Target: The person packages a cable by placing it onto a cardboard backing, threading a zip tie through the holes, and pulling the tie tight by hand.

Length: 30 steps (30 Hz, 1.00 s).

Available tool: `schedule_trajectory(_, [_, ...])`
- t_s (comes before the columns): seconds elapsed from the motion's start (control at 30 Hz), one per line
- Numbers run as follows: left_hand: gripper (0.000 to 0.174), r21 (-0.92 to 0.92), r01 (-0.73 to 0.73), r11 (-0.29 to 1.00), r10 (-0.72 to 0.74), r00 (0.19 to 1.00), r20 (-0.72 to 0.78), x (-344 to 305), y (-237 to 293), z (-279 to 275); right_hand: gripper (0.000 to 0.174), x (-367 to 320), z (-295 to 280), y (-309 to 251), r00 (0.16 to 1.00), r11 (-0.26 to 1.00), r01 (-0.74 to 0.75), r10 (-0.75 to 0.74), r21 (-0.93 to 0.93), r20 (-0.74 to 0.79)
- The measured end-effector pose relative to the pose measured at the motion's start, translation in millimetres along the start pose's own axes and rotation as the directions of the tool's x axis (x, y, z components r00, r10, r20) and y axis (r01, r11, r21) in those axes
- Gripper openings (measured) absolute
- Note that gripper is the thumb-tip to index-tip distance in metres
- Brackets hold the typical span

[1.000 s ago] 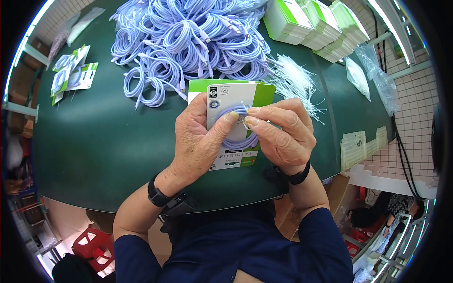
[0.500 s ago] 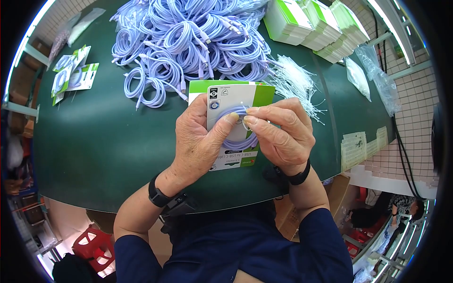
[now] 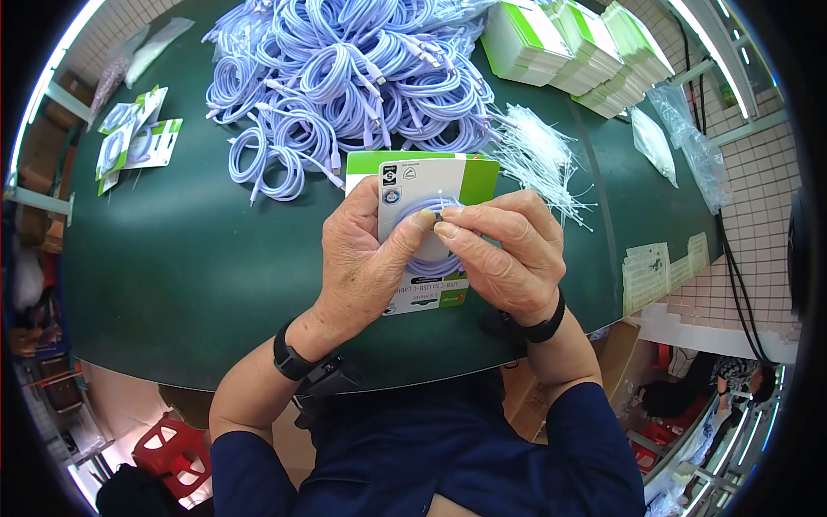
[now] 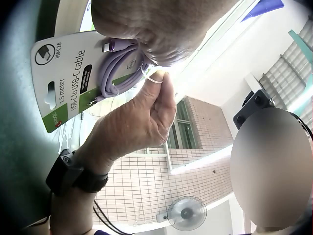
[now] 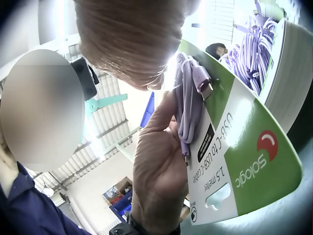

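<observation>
My left hand (image 3: pixel 357 258) grips a white and green cable card (image 3: pixel 431 177) by its left side, thumb across the front. A coiled lilac USB-C cable (image 3: pixel 424 265) lies flat against the card, which reads "USB-C to USB-C cable, 1.5 meter". My right hand (image 3: pixel 515 250) pinches a thin white cable tie (image 4: pixel 152 79) between thumb and fingertips, right beside the left thumb. In the left wrist view the tie curves out from the coil into those fingertips. Part of the coil is hidden behind both hands.
A large heap of lilac cables (image 3: pixel 345 77) covers the table's far middle. White ties (image 3: pixel 538 164) lie loose to its right, below stacked cards (image 3: pixel 525 43). Several finished-looking cards with cables (image 3: pixel 129 138) sit at far left. More cards (image 3: pixel 362 162) lie behind the held one.
My right hand has shifted slightly left, its fingertips now closer to the left thumb. The left hand holds the card almost as before.
</observation>
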<state>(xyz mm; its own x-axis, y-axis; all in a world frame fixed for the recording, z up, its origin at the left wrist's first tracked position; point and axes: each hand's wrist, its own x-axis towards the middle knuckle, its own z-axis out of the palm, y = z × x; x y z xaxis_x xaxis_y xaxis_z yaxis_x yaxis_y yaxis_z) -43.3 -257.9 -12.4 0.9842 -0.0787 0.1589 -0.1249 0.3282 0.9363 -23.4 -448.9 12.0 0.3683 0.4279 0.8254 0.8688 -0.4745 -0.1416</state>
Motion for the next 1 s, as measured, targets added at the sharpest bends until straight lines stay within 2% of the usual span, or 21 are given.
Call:
schedule_trajectory(0.3, [0.029,0.002,0.012,1.0,-0.012,1.0,0.007,0,-2,-1,0.034,-2,3,3,1.0,1.0,0.0,0.0,0.003,-0.011])
schedule_trajectory(0.43, [0.029,0.013,-0.01,1.0,0.01,1.0,0.027,-1,-3,0,0.031,-1,6,4,0.997,0.996,-0.061,0.065,0.065,-0.051])
schedule_trajectory(0.53, [0.029,0.038,-0.036,0.999,0.035,0.999,0.023,-2,-6,1,0.029,1,8,7,0.982,0.97,-0.173,0.184,0.171,-0.049])
schedule_trajectory(0.67, [0.029,0.11,-0.064,0.992,0.064,0.998,0.005,-1,-10,0,0.028,6,11,8,0.979,0.97,-0.201,0.202,0.139,0.005])
schedule_trajectory(0.77, [0.03,0.17,-0.058,0.984,0.058,0.998,0.002,1,-10,-3,0.027,10,5,5,0.988,0.984,-0.156,0.153,0.085,0.038])
schedule_trajectory(1.0, [0.03,0.12,-0.045,0.992,0.045,0.999,0.001,3,-10,-4,0.026,11,3,4,0.991,0.993,-0.114,0.11,0.04,0.08])
